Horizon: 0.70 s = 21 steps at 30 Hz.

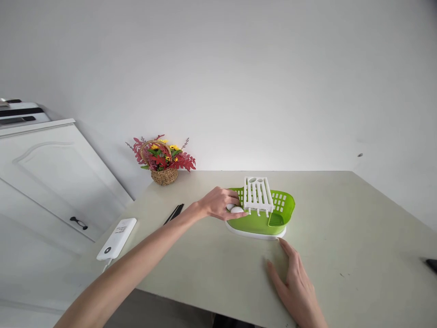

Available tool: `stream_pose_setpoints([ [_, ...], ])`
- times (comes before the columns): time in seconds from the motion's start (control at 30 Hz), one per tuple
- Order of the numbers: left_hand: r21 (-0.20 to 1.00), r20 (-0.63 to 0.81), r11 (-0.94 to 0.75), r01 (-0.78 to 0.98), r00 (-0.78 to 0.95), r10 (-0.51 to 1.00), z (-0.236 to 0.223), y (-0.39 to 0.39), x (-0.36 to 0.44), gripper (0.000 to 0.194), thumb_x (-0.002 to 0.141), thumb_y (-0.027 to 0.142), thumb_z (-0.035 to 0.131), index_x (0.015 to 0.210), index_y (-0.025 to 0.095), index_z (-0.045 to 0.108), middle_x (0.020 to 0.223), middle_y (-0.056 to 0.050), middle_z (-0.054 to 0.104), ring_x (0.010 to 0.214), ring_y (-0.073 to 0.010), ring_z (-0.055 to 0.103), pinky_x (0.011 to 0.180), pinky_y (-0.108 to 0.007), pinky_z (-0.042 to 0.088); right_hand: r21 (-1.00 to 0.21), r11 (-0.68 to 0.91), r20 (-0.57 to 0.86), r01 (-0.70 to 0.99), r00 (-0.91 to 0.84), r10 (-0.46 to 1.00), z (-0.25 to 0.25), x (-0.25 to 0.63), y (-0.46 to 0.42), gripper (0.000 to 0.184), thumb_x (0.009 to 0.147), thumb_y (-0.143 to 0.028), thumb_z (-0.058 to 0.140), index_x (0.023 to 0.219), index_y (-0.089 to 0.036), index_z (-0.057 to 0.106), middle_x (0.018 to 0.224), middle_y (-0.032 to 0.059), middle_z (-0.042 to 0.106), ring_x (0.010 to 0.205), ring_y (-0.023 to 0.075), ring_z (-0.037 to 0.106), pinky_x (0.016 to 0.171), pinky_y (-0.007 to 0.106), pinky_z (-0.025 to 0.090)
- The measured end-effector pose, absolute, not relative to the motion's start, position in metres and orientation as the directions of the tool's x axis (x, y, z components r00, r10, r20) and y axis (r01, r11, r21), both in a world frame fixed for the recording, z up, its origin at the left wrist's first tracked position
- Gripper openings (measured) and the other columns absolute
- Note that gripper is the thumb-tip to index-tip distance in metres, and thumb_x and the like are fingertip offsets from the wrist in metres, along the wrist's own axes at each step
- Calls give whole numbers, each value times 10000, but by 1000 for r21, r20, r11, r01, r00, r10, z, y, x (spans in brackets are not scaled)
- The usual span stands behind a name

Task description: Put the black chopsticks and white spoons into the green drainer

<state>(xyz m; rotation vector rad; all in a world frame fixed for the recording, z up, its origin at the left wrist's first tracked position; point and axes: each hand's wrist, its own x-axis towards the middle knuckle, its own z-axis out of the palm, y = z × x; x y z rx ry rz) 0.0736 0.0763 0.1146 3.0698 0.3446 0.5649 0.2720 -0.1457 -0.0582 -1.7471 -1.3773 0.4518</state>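
A green plastic basket (pixel 251 224) with square holes stands on a white base tray (pixel 254 235). Across its top lies a white slatted rack (pixel 258 196) with round holes and small hooks along the front. My left hand (pixel 221 203) is at the basket's left end, fingers curled around white rounded pieces (pixel 237 210); their exact kind is unclear, and the fingers partly hide them. My right hand (pixel 297 284) rests low over the table in front of the basket, fingers apart and holding nothing. Its index fingertip is at the tray's front edge.
Black chopsticks (pixel 174 213) lie left of the basket, partly behind my left forearm. Farther left is a white corded device (pixel 117 239). A wicker flower basket (pixel 164 176) stands by the wall. A white cabinet (pixel 44 182) adjoins the table (pixel 341 218). A dark object (pixel 432 264) sits at the right edge.
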Motion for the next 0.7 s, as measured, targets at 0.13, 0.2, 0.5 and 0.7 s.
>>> stream_pose_setpoints([
  [0.13,32,356,-984,173,918,173,113,77,77,379,976,551,631,810,244,780,812,-29,783,763,-166,735,614,-257,477,-787,-29,224,617,329,917,-57,271,-145,618,961,-529,529,1502,-281,366,1485,129,551,1320,322,596,969,480,570],
  [0.2,31,365,-986,164,916,164,112,77,77,393,989,569,612,851,242,781,813,-39,781,759,-171,734,630,-258,486,-787,-25,227,617,328,917,-56,271,-145,613,962,-523,528,1503,-282,367,1487,126,553,1320,319,599,964,476,574],
  [0.5,49,433,-978,203,878,204,115,77,71,500,1031,593,516,856,192,757,728,-43,714,621,-144,649,590,-252,438,-775,-39,227,631,335,914,-59,271,-143,597,966,-517,530,1497,-293,374,1492,107,561,1319,301,604,954,445,579],
  [0.7,148,505,-964,219,822,264,123,76,65,502,1010,611,539,856,182,751,782,-61,738,663,-145,647,642,-250,472,-780,-46,218,624,340,915,-58,270,-143,587,977,-526,512,1500,-300,368,1502,103,552,1333,301,590,979,459,563],
])
